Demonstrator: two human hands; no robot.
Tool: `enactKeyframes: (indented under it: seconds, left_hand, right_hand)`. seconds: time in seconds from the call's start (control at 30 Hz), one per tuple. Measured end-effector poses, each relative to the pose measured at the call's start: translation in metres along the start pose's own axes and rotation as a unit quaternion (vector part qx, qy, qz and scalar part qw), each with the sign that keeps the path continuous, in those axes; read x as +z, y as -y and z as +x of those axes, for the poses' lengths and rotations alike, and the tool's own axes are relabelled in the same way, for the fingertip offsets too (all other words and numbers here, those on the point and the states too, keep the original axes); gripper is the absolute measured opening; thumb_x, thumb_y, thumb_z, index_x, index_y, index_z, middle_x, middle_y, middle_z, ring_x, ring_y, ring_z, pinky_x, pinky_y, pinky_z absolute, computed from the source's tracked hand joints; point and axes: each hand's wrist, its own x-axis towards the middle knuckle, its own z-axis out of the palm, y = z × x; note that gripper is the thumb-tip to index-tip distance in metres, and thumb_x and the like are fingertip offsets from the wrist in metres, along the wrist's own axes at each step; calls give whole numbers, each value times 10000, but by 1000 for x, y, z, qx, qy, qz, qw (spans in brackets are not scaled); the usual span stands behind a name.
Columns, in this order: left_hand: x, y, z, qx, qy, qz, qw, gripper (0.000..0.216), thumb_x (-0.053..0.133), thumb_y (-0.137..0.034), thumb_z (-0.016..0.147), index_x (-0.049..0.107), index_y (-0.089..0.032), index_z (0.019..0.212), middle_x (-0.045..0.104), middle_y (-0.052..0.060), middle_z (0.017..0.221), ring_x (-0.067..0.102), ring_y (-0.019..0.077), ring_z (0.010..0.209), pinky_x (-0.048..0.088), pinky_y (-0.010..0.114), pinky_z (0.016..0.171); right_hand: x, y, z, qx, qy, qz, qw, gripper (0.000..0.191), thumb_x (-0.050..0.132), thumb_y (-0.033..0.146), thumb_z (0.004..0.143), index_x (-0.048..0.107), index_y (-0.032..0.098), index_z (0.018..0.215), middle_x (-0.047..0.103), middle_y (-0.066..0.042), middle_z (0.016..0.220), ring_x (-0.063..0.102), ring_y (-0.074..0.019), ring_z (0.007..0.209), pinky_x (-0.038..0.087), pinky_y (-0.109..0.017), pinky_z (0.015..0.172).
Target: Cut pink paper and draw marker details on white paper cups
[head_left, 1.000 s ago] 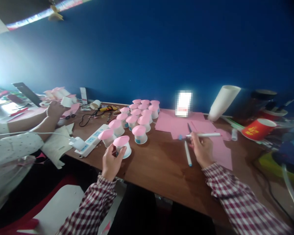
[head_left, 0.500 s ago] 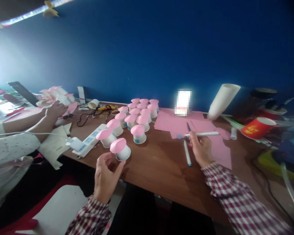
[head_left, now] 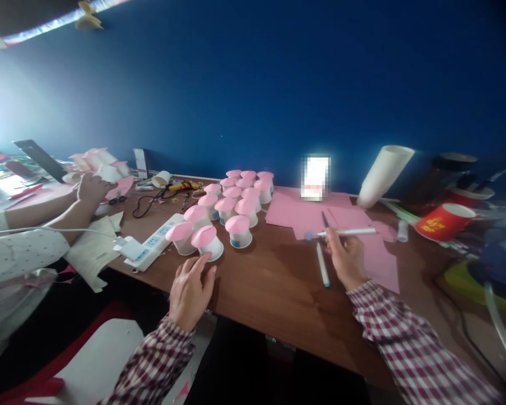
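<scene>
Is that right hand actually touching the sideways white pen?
Touching. The head view shows the right hand gripping the white pen, which sticks out on both sides of the fingers.

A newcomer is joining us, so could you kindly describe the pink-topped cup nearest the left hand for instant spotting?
On the brown table, between the power strip and the pink sheets, stand pink-topped cups. The wanted cup is at the near end, just beyond the left hand; unlike its neighbours, it has fingertips right at its base.
</scene>
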Motion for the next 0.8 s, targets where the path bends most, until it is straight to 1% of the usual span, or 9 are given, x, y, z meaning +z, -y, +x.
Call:
enactKeyframes:
  seconds: [0.17, 0.33, 0.47, 0.53, 0.6, 0.67, 0.73, 0.77, 0.8]
  left_hand:
    - [4, -2, 15, -1, 11, -1, 1000, 422, 441, -391, 940, 647, -178, 1241, 647, 128, 1256, 580, 310, 1155, 472, 443, 988]
    - [9, -1, 19, 2, 7, 10, 1000, 428, 409, -386, 950, 681, -137, 1168, 659, 152, 1247, 593, 316, 1147, 459, 470, 1018]
    - [20, 7, 27, 21, 23, -15, 999, 431, 393, -364, 948, 666, -136, 1191, 657, 162, 1271, 580, 306, 1216, 417, 489, 1081]
    - [21, 6, 34, 17, 30, -32, 999, 440, 392, -366, 942, 666, -130, 1192, 648, 170, 1288, 567, 312, 1245, 412, 502, 1090]
    - [12, -2, 37, 2, 25, -58, 998, 435, 405, -375, 933, 675, -134, 1174, 644, 169, 1294, 578, 323, 1229, 433, 513, 1070]
    - [-7, -19, 30, -10, -2, -103, 995, 393, 445, -383, 922, 691, -167, 1140, 664, 142, 1260, 622, 316, 1147, 471, 506, 1027]
    - [-25, -37, 12, 17, -45, -207, 977, 327, 489, -358, 918, 697, -208, 1122, 704, 104, 1156, 636, 286, 1117, 482, 466, 1025]
    - [-30, -44, 0, 24, -47, -265, 963, 323, 510, -353, 912, 691, -226, 1147, 701, 96, 1163, 628, 292, 1133, 490, 469, 1017]
    - [-31, -48, -13, 11, -24, -317, 948, 348, 516, -365, 911, 678, -239, 1192, 681, 97, 1208, 604, 311, 1173, 489, 487, 1017]
  right_hand:
    - [0, -1, 0, 3, 2, -1, 1000, 448, 641, 600, 826, 643, 162, 731, 579, 0, 587, 536, -125, 510, 464, -233, 467]
    - [0, -2, 0, -3, 1, -8, 1000, 452, 639, 605, 826, 646, 164, 728, 589, -5, 593, 555, -136, 528, 489, -247, 504]
    - [0, -3, 1, -13, -1, -15, 1000, 478, 632, 625, 820, 651, 159, 721, 595, -14, 591, 568, -146, 542, 499, -253, 512]
    - [0, -3, 1, -15, 1, -13, 1000, 483, 632, 630, 818, 653, 156, 730, 594, -16, 592, 567, -148, 544, 500, -254, 512]
    - [0, -3, 1, -13, 2, -10, 1000, 482, 636, 632, 814, 655, 156, 740, 602, -18, 600, 567, -149, 546, 498, -256, 512]
    - [0, -3, 1, -12, -1, -4, 1000, 481, 639, 635, 809, 651, 160, 735, 605, -16, 604, 561, -147, 540, 492, -256, 509]
    - [1, -3, 1, -10, -4, -1, 1000, 475, 641, 633, 809, 642, 166, 721, 594, -5, 593, 550, -139, 529, 486, -253, 509]
    - [1, -3, 1, -9, -4, 0, 1000, 470, 640, 628, 812, 638, 168, 715, 585, 1, 587, 545, -136, 527, 485, -252, 512]
    - [1, -3, 1, -9, -4, 0, 1000, 465, 639, 623, 816, 634, 170, 710, 578, 4, 583, 543, -134, 528, 485, -250, 515]
